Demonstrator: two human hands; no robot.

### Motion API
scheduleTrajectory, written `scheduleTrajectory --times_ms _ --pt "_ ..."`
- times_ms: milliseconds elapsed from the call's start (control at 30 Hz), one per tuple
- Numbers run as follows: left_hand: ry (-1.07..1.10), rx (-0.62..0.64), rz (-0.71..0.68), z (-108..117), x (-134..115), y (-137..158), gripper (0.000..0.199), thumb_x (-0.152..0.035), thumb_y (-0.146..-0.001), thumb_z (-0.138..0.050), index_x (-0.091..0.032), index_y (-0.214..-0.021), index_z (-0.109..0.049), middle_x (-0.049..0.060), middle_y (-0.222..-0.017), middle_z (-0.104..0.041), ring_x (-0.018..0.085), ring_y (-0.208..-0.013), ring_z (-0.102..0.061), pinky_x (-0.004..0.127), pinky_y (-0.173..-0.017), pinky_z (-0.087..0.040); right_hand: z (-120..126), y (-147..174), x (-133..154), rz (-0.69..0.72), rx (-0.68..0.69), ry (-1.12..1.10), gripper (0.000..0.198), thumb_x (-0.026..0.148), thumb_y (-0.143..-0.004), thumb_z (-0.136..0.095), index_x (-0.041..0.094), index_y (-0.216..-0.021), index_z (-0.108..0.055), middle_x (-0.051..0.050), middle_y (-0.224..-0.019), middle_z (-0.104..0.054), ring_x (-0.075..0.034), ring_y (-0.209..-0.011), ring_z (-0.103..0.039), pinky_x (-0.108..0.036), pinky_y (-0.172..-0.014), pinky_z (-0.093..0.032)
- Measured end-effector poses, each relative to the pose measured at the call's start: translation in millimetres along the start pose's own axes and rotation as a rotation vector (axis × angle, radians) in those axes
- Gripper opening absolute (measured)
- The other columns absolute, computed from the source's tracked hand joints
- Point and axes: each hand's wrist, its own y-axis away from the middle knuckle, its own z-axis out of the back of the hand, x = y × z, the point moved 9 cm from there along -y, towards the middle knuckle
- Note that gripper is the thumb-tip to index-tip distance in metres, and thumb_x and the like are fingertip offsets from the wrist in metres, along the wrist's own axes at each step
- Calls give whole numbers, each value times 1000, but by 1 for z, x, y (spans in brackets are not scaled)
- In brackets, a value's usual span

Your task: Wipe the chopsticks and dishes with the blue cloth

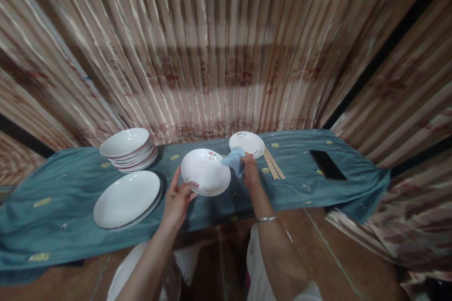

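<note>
White, glossy and round, a shallow ceramic dish with small red flowers inside its rim [205,175] is held tilted over the teal-fabric-covered counter [289,195]. The left hand [179,196] has its fingers clamped on the dish's near left edge, thumb over the rim. The right hand [249,169] has its fingers closed on a crumpled pale blue cloth [233,160], which overlaps the dish's right rim. Left of the dish are a stack of white, red-edged bowls [127,145] and, closer to the person, white oval plates [127,200]. Right of the dish lie a white round flowered plate [244,143], slim light-wood chopsticks [273,164] and, farthest from it, a black rectangular phone [327,165].
</note>
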Motion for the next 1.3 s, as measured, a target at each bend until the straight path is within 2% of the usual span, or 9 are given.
scheduleTrajectory --times_ms 100,200,367,500,667,800,1000,1167,1300 --pt "-6 48 51 -8 20 -2 98 -21 -58 -79 -24 -146 -36 -2 -68 -69 16 -71 -67 32 -74 -54 11 2 7 97 -74 184 41 32 -71 -52 13 -105 -63 -6 -93 -68 -22 -88 -58 -35 -83 -47" --pt "7 63 87 -6 33 -1 98 -21 -59 -79 -24 -146 -35 -1 -69 -69 16 -71 -67 33 -74 -55 2 8 14 238 -42 477 39 29 -77 -51 15 -112 -60 -9 -105 -68 -25 -100 -57 -38 -93 -44" --pt "9 67 92 -2 37 -1 99 -22 -58 -80 -24 -146 -36 -1 -72 -69 15 -68 -66 29 -68 -54 -40 31 13 483 186 819 34 16 -84 -44 15 -114 -60 -13 -113 -66 -24 -108 -58 -39 -100 -41" --pt "-5 42 101 1 38 -5 98 -22 -57 -79 -22 -145 -37 -3 -67 -67 14 -63 -64 26 -63 -53 -69 52 -5 504 434 981 35 12 -85 -45 14 -116 -61 -16 -118 -65 -26 -112 -57 -44 -103 -40" --pt "24 39 132 4 46 -14 100 -20 -56 -78 -22 -146 -35 -3 -67 -66 14 -63 -63 26 -62 -54 -77 66 -17 369 591 924 42 27 -89 -50 15 -129 -54 -15 -129 -60 -27 -121 -54 -45 -106 -39" --pt "63 21 185 10 53 -21 92 -19 -61 -74 -25 -145 -37 0 -80 -69 14 -63 -63 26 -60 -54 -74 66 -18 297 664 837 37 18 -89 -43 19 -122 -60 -9 -126 -64 -22 -117 -58 -41 -104 -42" --pt "91 44 232 15 61 -26 69 -37 -78 -64 -28 -142 -40 4 -93 -70 14 -63 -63 27 -56 -52 -76 69 -26 311 810 834 37 8 -76 -53 22 -105 -72 -5 -118 -69 -22 -113 -61 -40 -102 -44" --pt "136 14 245 21 68 -26 67 -31 -79 -62 -26 -142 -40 2 -87 -69 14 -63 -63 28 -57 -53 -94 85 -31 259 925 769 35 6 -73 -57 21 -99 -75 -6 -110 -72 -22 -108 -64 -39 -99 -46" --pt "151 22 237 21 71 -27 65 -32 -80 -62 -27 -141 -41 4 -95 -69 15 -67 -64 28 -59 -54 -113 95 -37 196 1002 630 34 7 -75 -57 22 -100 -74 -5 -113 -71 -21 -108 -64 -36 -96 -47"
